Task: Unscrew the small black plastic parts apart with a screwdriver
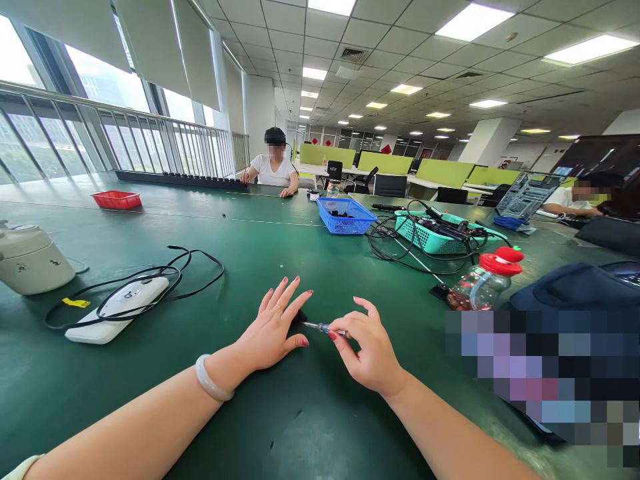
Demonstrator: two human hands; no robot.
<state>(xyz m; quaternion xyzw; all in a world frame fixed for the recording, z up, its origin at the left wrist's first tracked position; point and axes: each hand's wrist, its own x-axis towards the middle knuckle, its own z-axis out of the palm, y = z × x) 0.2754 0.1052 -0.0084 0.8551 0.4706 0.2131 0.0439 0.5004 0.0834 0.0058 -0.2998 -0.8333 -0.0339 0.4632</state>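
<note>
The right hand (370, 347) is pinching a small screwdriver (323, 327) between thumb and fingers (336, 335), closed on its handle end. The screwdriver is a thin tool with a clear handle showing a blue and red core and a bright metal shaft; its long axis is lying nearly level, pointing left toward a small black part (299, 318). The left hand (275, 330) is pressing that part against the bench (280, 253), fingers spread and nearly flat, so most of the part is hidden under them. A pale, smooth bangle (213, 379) is circling the left wrist.

The bench is wearing a matte green mat. To the left, a white rounded power bank (117, 308) is lying wrapped in a black cable (193, 263) with a yellow tag; its marking is too small to read. Farther left, a cream appliance (30, 259) is standing. To the right, a clear plastic bottle (483, 283) with a red lid is lying tilted. Beyond, a blue mesh basket (346, 216) and a teal basket (430, 233) full of cables are sitting side by side, and a red tray (117, 199) is resting far left. A person in a white top (273, 170) is sitting at the far side.
</note>
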